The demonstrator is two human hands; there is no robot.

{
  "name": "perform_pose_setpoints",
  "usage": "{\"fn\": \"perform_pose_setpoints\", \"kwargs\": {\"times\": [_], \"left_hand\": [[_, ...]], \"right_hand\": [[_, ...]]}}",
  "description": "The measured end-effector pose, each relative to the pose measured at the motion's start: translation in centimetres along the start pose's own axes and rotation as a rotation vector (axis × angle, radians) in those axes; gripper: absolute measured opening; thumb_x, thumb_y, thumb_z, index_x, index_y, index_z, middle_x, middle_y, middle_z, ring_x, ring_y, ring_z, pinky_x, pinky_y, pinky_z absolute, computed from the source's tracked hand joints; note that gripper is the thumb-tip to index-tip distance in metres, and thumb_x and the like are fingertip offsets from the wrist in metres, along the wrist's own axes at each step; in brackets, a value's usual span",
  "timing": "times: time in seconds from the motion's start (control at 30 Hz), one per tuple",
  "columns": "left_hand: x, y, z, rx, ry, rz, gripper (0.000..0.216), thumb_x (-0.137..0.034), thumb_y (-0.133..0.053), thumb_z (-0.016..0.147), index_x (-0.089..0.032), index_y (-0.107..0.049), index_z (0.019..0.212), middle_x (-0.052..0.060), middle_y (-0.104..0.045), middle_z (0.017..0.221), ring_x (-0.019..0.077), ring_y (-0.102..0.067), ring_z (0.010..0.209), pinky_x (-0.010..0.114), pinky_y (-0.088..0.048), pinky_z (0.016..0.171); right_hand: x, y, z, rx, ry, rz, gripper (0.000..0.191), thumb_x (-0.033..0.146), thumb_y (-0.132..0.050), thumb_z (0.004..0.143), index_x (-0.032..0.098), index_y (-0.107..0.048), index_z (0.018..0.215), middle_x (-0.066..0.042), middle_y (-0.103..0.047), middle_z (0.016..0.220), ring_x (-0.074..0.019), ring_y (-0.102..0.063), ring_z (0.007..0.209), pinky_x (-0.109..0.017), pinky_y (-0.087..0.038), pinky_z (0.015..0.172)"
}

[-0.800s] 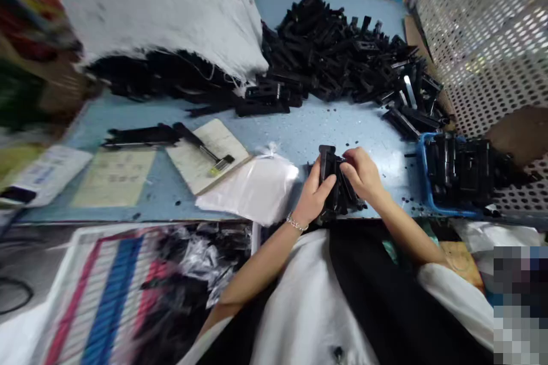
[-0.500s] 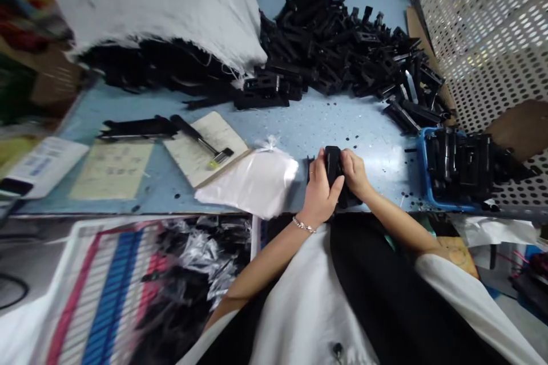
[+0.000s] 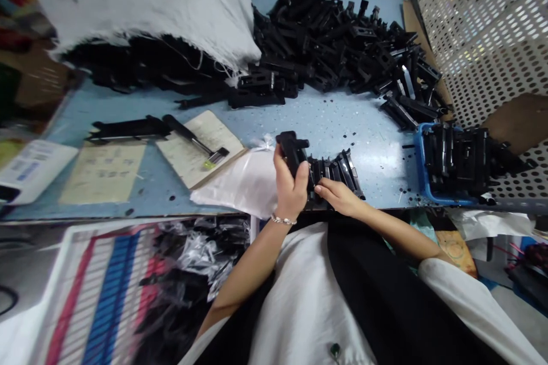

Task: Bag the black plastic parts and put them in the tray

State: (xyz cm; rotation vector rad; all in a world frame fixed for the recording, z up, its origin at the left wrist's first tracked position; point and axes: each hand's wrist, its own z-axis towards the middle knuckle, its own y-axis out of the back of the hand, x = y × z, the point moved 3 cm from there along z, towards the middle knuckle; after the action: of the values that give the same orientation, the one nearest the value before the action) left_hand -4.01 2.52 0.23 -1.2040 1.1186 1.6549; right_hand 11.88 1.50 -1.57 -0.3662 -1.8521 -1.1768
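Observation:
My left hand (image 3: 291, 185) is wrapped round a black plastic part (image 3: 293, 151), tilted, with a short stub sticking out to the right at its top. My right hand (image 3: 340, 196) is closed, thumb and finger pinched at the lower right of that part; what lies between the fingertips is hidden. Just beyond my right hand, several similar black parts (image 3: 342, 170) stand side by side in a row on the blue table (image 3: 377, 154). A white plastic bag (image 3: 244, 182) lies flat to the left of my left hand.
Behind is a big heap of black parts (image 3: 334, 40), beside a white woven sack (image 3: 145, 5). A blue basket (image 3: 422, 174) of parts stands right, near a perforated panel (image 3: 492, 40). Left lie a brush-like tool (image 3: 192, 137), a pad (image 3: 205, 131) and a paper sheet (image 3: 103, 171).
My left hand has moved left and lifted a black part away from the row. My right hand has come down and left, uncovering the row of parts. The view has shifted slightly.

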Motion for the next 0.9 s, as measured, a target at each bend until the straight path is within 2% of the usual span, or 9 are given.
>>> {"fn": "perform_pose_setpoints", "kwargs": {"times": [0.1,0.23,0.3,0.37,0.5,0.6,0.67,0.77,0.9], "left_hand": [[2.1,1.6,0.6,0.022,0.074,0.133,0.059,-0.050,-0.053,0.096,-0.021,-0.045,0.147,0.012,-0.061,0.141,0.0264,-0.057,0.132,0.041,-0.044,0.115],[6.0,1.1,0.5,0.170,0.232,0.176,0.043,-0.041,-0.055,0.094,-0.019,-0.061,0.131,0.012,-0.068,0.130,0.0300,-0.061,0.126,0.048,-0.043,0.115],[7.4,-0.5,-0.1,0.197,0.236,0.166,0.049,-0.038,-0.054,0.094,-0.018,-0.056,0.139,0.014,-0.062,0.142,0.0305,-0.054,0.136,0.049,-0.037,0.120],[8.2,-2.2,-0.7,0.178,0.180,0.192,0.060,-0.037,-0.054,0.095,-0.017,-0.044,0.150,0.016,-0.046,0.157,0.0304,-0.040,0.149,0.049,-0.027,0.126],[8.1,-4.0,-1.3,0.194,0.022,0.251,0.064,-0.044,-0.048,0.099,-0.016,-0.036,0.156,0.018,-0.026,0.168,0.0298,-0.020,0.158,0.052,-0.017,0.130],[6.3,-3.1,-1.3,0.161,-0.056,0.252,0.063,-0.050,-0.047,0.099,-0.018,-0.040,0.153,0.017,-0.028,0.166,0.0297,-0.022,0.157,0.054,-0.017,0.129],[4.3,-2.5,-0.9,0.158,-0.076,0.163,0.062,-0.053,-0.049,0.099,-0.021,-0.043,0.151,0.016,-0.035,0.163,0.0289,-0.028,0.155,0.053,-0.020,0.129],[1.0,-3.1,-0.1,0.341,-0.007,-0.203,0.069,-0.063,-0.052,0.094,-0.024,-0.042,0.151,0.015,-0.048,0.155,0.0289,-0.045,0.145,0.050,-0.038,0.121],[-2.1,-4.5,0.4,0.600,0.249,-0.613,0.075,-0.069,-0.060,0.086,-0.023,-0.049,0.144,0.014,-0.070,0.125,0.0266,-0.073,0.105,0.037,-0.062,0.081]], "right_hand": [[-1.9,6.6,2.0,-0.145,-0.025,-0.220,0.033,0.044,-0.038,0.105,0.022,-0.059,0.094,-0.006,-0.065,0.093,-0.0196,-0.059,0.085,-0.032,-0.045,0.079],[-7.7,19.2,4.5,-0.605,-0.388,-0.663,0.032,0.021,-0.041,0.100,0.013,-0.057,0.127,-0.021,-0.058,0.130,-0.0305,-0.054,0.116,-0.043,-0.043,0.093],[-10.7,23.0,5.6,-0.645,-0.540,-0.819,0.036,0.017,-0.045,0.098,0.008,-0.054,0.132,-0.026,-0.053,0.137,-0.0354,-0.048,0.125,-0.049,-0.040,0.097],[-12.8,24.5,6.6,-0.633,-0.575,-0.935,0.034,0.016,-0.048,0.097,0.006,-0.055,0.129,-0.028,-0.052,0.138,-0.0366,-0.044,0.129,-0.053,-0.037,0.100],[-13.5,24.0,8.1,-0.585,-0.507,-0.936,0.029,0.016,-0.051,0.095,0.007,-0.056,0.123,-0.027,-0.056,0.133,-0.0350,-0.047,0.126,-0.053,-0.037,0.102],[-11.3,22.8,8.2,-0.651,-0.417,-0.665,0.029,0.018,-0.055,0.095,0.009,-0.055,0.122,-0.021,-0.063,0.122,-0.0309,-0.055,0.115,-0.049,-0.042,0.100],[-8.6,21.1,7.7,-0.698,-0.254,-0.378,0.027,0.023,-0.054,0.096,0.014,-0.055,0.121,-0.015,-0.065,0.115,-0.0261,-0.059,0.106,-0.043,-0.047,0.095],[-3.8,16.5,6.4,-0.533,0.025,0.063,0.024,0.038,-0.050,0.100,0.021,-0.058,0.114,-0.006,-0.066,0.102,-0.0204,-0.062,0.092,-0.037,-0.053,0.084],[0.6,10.8,3.9,-0.321,0.099,0.262,0.034,0.053,-0.049,0.098,0.023,-0.063,0.102,-0.003,-0.066,0.090,-0.0187,-0.062,0.083,-0.036,-0.054,0.080]]}}
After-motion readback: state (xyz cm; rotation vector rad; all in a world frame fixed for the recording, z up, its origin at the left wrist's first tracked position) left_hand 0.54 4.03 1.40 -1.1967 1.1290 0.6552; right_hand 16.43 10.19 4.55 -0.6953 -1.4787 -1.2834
